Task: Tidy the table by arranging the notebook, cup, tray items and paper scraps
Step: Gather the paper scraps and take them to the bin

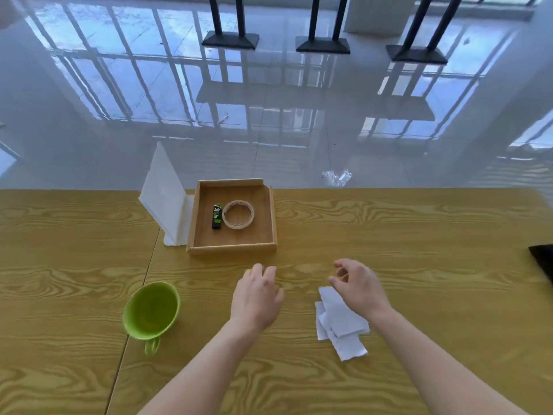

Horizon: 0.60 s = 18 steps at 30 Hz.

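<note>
Our left hand (257, 298) hovered over the table (449, 235), fingers relaxed, empty; our right hand (359, 287), fingers loosely curled, empty, hung above the scraps (341, 322).

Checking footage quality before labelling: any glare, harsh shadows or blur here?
Head view: window reflections glare across the glossy floor; the table is evenly lit, with only faint shadows beside the cup and paper scraps; detail is slightly soft overall.
</note>
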Motion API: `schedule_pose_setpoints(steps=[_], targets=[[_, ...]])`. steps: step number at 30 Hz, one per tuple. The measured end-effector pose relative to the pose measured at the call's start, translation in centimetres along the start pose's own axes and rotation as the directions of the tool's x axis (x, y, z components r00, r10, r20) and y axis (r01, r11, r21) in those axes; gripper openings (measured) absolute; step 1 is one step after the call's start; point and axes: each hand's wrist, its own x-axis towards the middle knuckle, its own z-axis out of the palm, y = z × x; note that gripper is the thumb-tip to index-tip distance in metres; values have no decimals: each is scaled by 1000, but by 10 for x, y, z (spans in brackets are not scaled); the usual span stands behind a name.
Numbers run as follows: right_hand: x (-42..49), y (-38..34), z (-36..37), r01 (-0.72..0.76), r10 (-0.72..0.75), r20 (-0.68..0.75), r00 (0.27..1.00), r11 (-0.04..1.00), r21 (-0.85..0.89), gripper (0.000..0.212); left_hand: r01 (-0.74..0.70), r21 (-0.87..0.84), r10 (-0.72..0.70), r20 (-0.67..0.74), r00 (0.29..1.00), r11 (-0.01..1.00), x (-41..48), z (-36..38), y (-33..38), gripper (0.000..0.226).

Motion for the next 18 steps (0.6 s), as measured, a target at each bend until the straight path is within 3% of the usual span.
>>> schedule_pose_setpoints(steps=[8,12,18], targets=[[-51,70,-10,-203,213,93,973,974,-101,49,96,-197,-56,202,978,976,-26,47,52,53],[-52,78,-4,-229,244,85,966,962,-150,61,205,-171,-165,219,962,964,-29,53,72,51],[-45,77,16,-220,261,104,960,928,-301,74,174,-121,-152,175,973,977,-36,69,91,46]])
